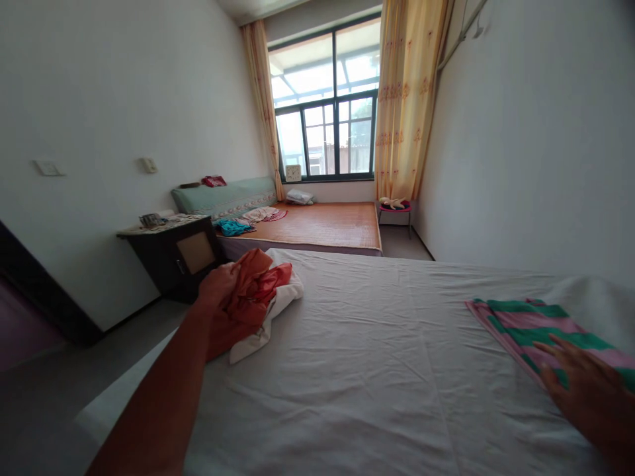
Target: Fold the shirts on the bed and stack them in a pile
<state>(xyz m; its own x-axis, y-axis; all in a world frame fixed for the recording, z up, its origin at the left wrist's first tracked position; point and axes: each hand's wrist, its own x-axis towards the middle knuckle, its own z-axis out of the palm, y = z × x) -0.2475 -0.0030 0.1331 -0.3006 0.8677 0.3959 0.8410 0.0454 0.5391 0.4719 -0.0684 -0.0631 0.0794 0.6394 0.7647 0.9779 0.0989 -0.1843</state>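
Note:
My left hand [218, 285] reaches out to the left side of the white-sheeted bed [377, 344] and is closed on a crumpled orange-red cloth [253, 287]. That cloth lies on top of a white cloth [278, 305] near the bed's left edge. My right hand [580, 383] lies flat with fingers spread on a folded green-and-pink striped cloth [526, 324] at the right side of the bed.
A dark bedside cabinet [173, 254] stands left of the bed. Beyond is a second bed with a woven mat [322, 225], a green pillow [223, 197] and small clothes. A red stool [395, 210] stands by the yellow curtain [407, 99] and window.

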